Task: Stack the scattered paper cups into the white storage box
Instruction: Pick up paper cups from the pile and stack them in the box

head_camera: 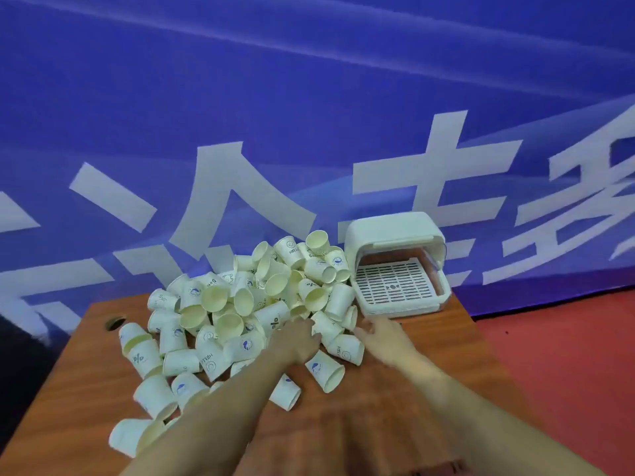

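A big heap of white paper cups [240, 304] with blue prints lies across the wooden table, most of them on their sides. The white storage box [395, 235] stands at the heap's right end, its lid raised over a slotted tray with no cups in it. My left hand [297, 341] reaches into the near right edge of the heap, and its fingers are hidden behind the back of the hand. My right hand [379, 334] is just in front of the box, fingers stretched left toward a lying cup [347, 350]. Another cup [324, 326] lies between the two hands.
The brown wooden table [378, 424] has a round cable hole [115, 322] at its far left. Loose cups [324, 371] lie near my forearms. A blue banner with large white characters hangs behind the table. Red floor [567, 372] runs along the right edge.
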Action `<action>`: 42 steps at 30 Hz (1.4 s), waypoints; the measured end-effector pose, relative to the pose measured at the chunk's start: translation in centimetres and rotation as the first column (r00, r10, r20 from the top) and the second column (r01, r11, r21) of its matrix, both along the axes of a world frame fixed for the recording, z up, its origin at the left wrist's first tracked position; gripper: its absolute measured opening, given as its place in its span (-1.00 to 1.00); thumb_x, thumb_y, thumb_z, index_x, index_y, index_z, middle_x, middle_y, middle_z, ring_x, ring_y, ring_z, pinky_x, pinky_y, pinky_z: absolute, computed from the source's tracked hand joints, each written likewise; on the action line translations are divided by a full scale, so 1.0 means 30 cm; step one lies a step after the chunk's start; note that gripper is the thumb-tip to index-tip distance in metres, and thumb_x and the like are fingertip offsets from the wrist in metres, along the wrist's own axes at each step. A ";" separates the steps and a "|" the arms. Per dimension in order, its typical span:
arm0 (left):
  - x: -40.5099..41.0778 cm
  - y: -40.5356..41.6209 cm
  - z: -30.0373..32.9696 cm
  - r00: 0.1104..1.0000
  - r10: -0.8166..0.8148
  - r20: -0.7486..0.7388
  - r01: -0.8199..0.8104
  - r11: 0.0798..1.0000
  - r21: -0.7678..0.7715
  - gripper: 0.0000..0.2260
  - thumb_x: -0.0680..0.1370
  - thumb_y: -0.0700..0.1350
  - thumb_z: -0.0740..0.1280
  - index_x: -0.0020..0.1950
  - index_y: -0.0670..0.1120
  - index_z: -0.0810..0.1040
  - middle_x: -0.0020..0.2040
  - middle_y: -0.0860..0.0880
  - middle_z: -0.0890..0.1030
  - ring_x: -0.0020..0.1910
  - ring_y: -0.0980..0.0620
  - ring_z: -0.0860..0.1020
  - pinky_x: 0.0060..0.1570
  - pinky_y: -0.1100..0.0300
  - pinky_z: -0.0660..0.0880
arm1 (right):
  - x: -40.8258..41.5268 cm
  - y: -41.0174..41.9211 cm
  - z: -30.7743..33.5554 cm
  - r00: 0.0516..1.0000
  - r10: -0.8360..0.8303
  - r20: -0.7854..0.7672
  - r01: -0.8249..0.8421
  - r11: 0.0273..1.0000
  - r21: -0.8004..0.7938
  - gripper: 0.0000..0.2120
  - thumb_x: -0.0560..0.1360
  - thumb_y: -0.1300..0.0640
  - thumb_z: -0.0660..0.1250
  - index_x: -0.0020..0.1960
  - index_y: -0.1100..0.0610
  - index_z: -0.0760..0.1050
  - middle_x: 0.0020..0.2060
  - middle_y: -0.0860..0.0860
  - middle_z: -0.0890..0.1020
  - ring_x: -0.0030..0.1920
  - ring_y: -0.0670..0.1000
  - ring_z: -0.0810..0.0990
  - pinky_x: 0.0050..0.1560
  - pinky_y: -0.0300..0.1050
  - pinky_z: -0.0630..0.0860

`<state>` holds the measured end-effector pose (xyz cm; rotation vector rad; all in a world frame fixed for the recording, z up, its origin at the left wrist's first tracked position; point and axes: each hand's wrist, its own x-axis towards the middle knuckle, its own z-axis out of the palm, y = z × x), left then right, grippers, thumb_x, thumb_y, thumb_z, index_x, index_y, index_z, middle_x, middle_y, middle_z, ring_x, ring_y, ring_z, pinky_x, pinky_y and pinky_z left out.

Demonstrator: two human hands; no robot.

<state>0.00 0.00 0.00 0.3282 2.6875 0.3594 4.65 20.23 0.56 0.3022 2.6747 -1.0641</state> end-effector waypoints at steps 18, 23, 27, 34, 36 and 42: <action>-0.320 0.043 -0.195 0.909 -0.372 -0.187 0.258 0.855 -0.449 -0.65 0.52 -0.23 0.23 0.30 -0.03 0.40 -0.06 -0.01 0.59 -0.08 -0.08 0.60 -0.25 0.14 0.33 | -0.149 -0.035 -0.412 0.864 -0.372 0.339 0.411 0.910 -0.050 -0.67 0.47 -0.02 0.43 0.15 0.15 0.63 0.09 0.08 0.67 0.19 0.09 0.57 0.10 -0.19 0.43; -0.388 0.075 -0.157 0.867 -0.492 -0.075 0.364 0.729 -0.580 -0.77 0.48 -0.36 0.27 -0.01 -0.06 0.51 -0.22 0.02 0.56 -0.19 -0.04 0.57 -0.35 0.19 0.27 | -0.184 -0.041 -0.442 0.862 -0.378 0.337 0.424 0.903 -0.074 -0.79 0.43 0.09 0.47 0.01 0.17 0.69 -0.05 0.09 0.71 0.06 0.08 0.63 0.01 -0.19 0.46; -0.418 0.094 -0.159 0.834 -0.552 -0.001 0.422 0.639 -0.644 -0.68 0.44 -0.39 0.30 -0.33 -0.02 0.32 -0.41 0.07 0.33 -0.31 0.03 0.44 -0.44 0.25 0.19 | -0.196 -0.022 -0.456 0.893 -0.335 0.300 0.379 0.920 -0.102 -0.91 0.42 0.12 0.48 -0.18 0.14 0.69 -0.21 0.08 0.71 -0.05 0.07 0.63 -0.25 -0.24 0.31; -0.446 0.111 -0.166 0.816 -0.576 0.041 0.436 0.569 -0.697 -0.71 0.47 -0.38 0.31 -0.17 0.04 0.50 -0.38 0.10 0.36 -0.30 0.06 0.43 -0.34 0.24 0.27 | -0.217 0.059 -0.444 0.956 -0.176 0.236 0.203 0.975 -0.095 -0.78 0.43 0.04 0.48 0.03 0.11 0.69 -0.08 0.01 0.71 -0.02 0.00 0.63 -0.09 -0.26 0.39; -0.444 0.113 -0.154 0.827 -0.561 0.035 0.422 0.579 -0.697 -0.68 0.46 -0.41 0.29 -0.17 0.04 0.51 -0.33 0.11 0.44 -0.34 0.08 0.41 -0.37 0.24 0.25 | -0.223 0.089 -0.424 0.973 -0.109 0.201 0.129 0.988 -0.087 -0.80 0.45 0.00 0.46 0.00 0.09 0.70 -0.07 -0.01 0.71 -0.01 -0.02 0.62 -0.08 -0.23 0.42; -0.358 0.153 -0.092 0.914 -0.378 -0.149 0.226 0.778 -0.586 -0.80 0.43 -0.34 0.30 -0.15 -0.03 0.45 -0.24 0.01 0.56 -0.32 -0.02 0.53 -0.41 0.17 0.22 | -0.232 0.229 -0.304 0.998 0.057 -0.004 -0.057 0.996 -0.072 -0.66 0.43 0.01 0.45 -0.46 -0.16 0.44 -0.48 -0.16 0.49 -0.33 -0.18 0.50 -0.25 -0.15 0.45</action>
